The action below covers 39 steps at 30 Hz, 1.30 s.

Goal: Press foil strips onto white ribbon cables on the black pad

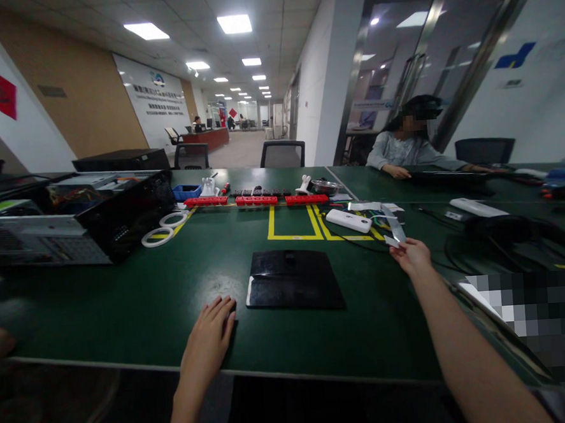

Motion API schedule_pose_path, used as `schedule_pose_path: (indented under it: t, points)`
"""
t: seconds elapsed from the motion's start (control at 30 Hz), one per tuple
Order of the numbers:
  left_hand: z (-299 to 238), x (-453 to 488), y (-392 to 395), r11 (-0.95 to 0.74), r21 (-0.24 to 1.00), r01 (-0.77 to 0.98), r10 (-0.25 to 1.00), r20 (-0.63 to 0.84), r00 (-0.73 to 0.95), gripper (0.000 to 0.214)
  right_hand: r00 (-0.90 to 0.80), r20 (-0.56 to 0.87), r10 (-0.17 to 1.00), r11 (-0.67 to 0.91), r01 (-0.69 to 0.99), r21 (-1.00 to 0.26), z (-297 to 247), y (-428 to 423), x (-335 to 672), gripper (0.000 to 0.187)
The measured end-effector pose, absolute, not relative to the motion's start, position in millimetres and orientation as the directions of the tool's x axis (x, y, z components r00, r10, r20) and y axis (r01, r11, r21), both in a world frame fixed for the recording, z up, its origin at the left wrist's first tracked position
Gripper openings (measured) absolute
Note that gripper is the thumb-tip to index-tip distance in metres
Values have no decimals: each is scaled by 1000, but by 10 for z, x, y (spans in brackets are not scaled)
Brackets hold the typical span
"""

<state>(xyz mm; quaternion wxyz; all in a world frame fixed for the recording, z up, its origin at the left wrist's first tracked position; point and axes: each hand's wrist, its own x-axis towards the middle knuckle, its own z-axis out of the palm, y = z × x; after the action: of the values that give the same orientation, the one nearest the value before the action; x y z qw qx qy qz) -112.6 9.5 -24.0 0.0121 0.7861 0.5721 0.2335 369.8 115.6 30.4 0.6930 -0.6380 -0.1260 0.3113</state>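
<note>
My left hand [209,340] lies flat on the green table [148,296] near its front edge, fingers stretched out, just left of a flat black panel [292,280]. My right hand [412,254] reaches forward on the right and pinches the near end of a thin silvery strip [394,226]. Beyond the strip lies a white oblong device [349,220] with thin cables beside it.
An open black computer case [72,218] sits at the left with two white tape rolls [163,228] beside it. Red bars [257,200], a blue bin [186,192] and a metal bowl [325,185] line the back. Yellow tape marks a square. A seated person [405,146] is across, far right.
</note>
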Motion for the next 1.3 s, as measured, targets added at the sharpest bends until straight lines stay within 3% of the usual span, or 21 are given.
schedule_pose_path:
  t: [0.3, 0.47, 0.63, 0.8, 0.87, 1.07, 1.3]
  points:
    - [-248, -1128, 104, -354, 309, 883, 898, 377, 228, 36, 803, 141, 579, 133, 78, -988, 418, 1151, 3568, 34]
    - [-257, -1129, 107, -354, 297, 887, 898, 374, 233, 36, 567, 472, 675, 277, 398, -874, 556, 1099, 3328, 34]
    - [-252, -1122, 101, -347, 304, 887, 898, 380, 221, 35, 404, 568, 717, 384, 452, -805, 700, 914, 2995, 33]
    - [-239, -1116, 92, -334, 300, 894, 906, 363, 216, 36, 446, 629, 637, 413, 492, -766, 755, 820, 2906, 30]
    - [-238, -1117, 90, -335, 304, 892, 905, 367, 215, 36, 519, 596, 613, 376, 471, -798, 734, 852, 2977, 30]
    - [-240, -1123, 94, -348, 319, 882, 900, 379, 218, 35, 716, 385, 582, 55, 438, -897, 628, 957, 3293, 33]
    - [-243, -1125, 101, -351, 320, 880, 898, 380, 220, 34, 651, 654, 384, -214, 752, -623, 589, 913, 3605, 33]
